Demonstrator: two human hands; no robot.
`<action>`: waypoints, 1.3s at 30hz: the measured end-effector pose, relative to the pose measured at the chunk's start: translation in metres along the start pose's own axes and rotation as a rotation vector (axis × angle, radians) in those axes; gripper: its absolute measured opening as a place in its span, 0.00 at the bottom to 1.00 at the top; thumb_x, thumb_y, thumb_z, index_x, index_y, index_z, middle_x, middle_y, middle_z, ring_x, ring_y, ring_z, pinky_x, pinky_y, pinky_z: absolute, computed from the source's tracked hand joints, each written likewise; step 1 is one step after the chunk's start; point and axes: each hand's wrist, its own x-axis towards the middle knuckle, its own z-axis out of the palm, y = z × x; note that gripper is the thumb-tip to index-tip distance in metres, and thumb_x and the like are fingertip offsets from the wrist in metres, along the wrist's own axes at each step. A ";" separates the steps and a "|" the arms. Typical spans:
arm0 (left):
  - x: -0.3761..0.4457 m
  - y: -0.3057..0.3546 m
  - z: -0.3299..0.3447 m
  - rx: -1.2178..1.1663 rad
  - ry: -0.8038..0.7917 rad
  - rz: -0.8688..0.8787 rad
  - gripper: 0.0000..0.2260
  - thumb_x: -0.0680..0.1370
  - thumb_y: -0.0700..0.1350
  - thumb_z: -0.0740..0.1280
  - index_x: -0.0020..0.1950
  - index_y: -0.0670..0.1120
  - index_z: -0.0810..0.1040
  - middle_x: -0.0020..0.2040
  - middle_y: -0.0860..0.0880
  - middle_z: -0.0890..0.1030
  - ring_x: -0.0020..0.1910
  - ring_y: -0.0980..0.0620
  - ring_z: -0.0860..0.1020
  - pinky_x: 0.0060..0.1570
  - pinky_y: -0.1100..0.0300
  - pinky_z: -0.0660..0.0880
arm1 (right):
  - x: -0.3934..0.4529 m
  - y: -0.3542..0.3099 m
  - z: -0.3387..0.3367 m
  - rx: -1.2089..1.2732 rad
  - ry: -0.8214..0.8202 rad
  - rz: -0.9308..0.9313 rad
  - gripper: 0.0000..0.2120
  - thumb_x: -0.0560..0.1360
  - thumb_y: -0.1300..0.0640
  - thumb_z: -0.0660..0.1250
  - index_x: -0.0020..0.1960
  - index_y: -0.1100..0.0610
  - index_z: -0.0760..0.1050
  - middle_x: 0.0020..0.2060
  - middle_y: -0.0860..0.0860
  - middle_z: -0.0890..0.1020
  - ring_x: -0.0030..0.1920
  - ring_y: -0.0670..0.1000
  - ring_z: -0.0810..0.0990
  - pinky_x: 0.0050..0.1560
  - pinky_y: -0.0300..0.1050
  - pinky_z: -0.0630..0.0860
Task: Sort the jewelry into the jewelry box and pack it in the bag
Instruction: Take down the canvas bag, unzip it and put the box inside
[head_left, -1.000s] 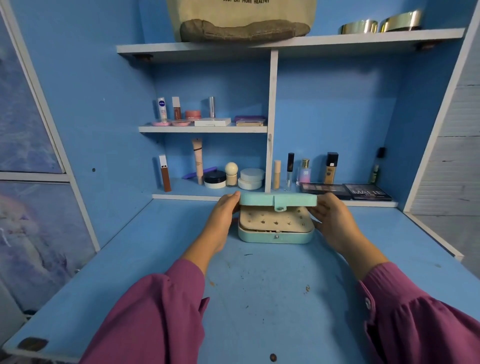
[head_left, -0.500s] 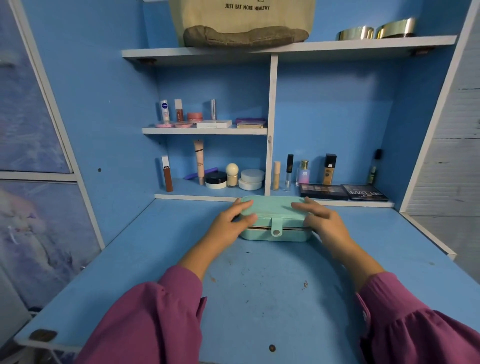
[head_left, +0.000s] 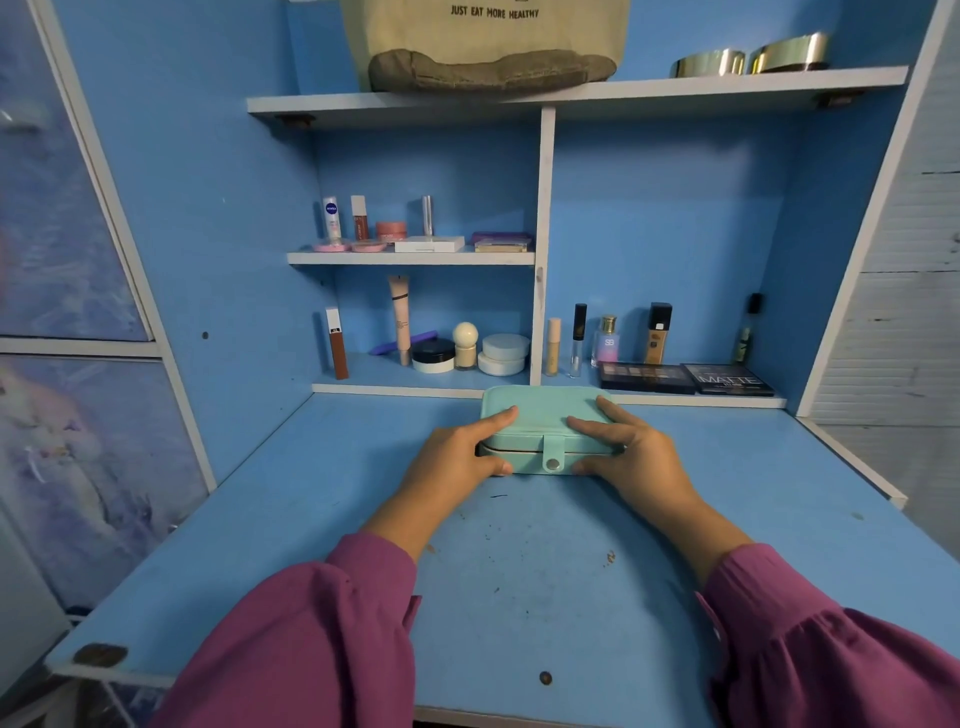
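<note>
Since a second ago the lid has come down; the jewelry box (head_left: 545, 431) sits closed at the desk's (head_left: 260, 519) back edge. Left hand (head_left: 457, 457) and right hand (head_left: 631, 452) grip its ends. Next, I judge, fasten the snap tab (head_left: 552, 458), then lift toward the canvas bag (head_left: 488, 41).

The closed jewelry box (head_left: 545, 415) stood on the blue bench (head_left: 519, 571); left hand (head_left: 457, 457) and right hand (head_left: 631, 452) gripped its sides.

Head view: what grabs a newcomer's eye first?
The closed mint-green jewelry box at the back centre of the blue desk, with the left hand and right hand gripping its two ends, fingers over the lid. Next, the canvas tote bag on the top shelf, and the cosmetics lined up on the lower shelves.
</note>
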 end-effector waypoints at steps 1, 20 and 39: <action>0.000 0.001 0.000 0.012 -0.001 0.001 0.28 0.72 0.43 0.74 0.67 0.64 0.71 0.47 0.51 0.77 0.42 0.55 0.73 0.47 0.66 0.72 | 0.000 0.000 0.000 -0.017 0.002 -0.007 0.25 0.66 0.66 0.76 0.60 0.49 0.79 0.72 0.48 0.66 0.71 0.47 0.65 0.71 0.37 0.59; 0.001 0.000 -0.002 0.045 -0.026 -0.022 0.26 0.72 0.45 0.73 0.66 0.64 0.72 0.47 0.46 0.81 0.47 0.50 0.78 0.52 0.58 0.75 | -0.001 -0.001 0.016 -0.200 -0.004 -0.131 0.22 0.69 0.53 0.76 0.58 0.55 0.71 0.65 0.49 0.64 0.64 0.47 0.64 0.61 0.33 0.59; 0.001 -0.002 0.004 0.064 0.007 0.027 0.27 0.74 0.44 0.71 0.68 0.64 0.70 0.40 0.48 0.78 0.36 0.55 0.72 0.41 0.65 0.71 | 0.001 0.003 0.006 0.172 0.071 0.017 0.07 0.75 0.55 0.68 0.53 0.52 0.81 0.64 0.45 0.70 0.64 0.42 0.67 0.60 0.34 0.60</action>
